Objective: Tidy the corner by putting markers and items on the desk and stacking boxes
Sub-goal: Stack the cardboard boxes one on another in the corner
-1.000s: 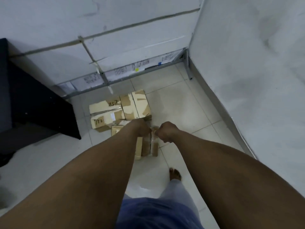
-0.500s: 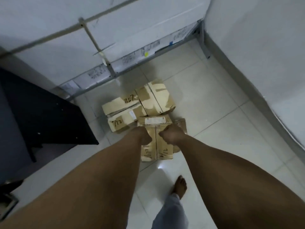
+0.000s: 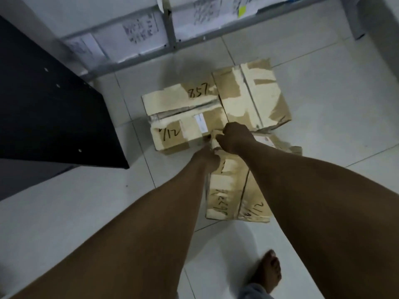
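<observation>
Down on the pale glossy tile floor (image 3: 323, 126), both hands meet at the far end of a worn, taped cardboard box (image 3: 228, 190). Left hand (image 3: 208, 157) curls its fingers round the box's left edge; right hand (image 3: 236, 137) is closed on the ragged top flap. Two more flat, torn boxes (image 3: 185, 117) lie just beyond, touching it, beside a black desk panel (image 3: 54, 117).
</observation>
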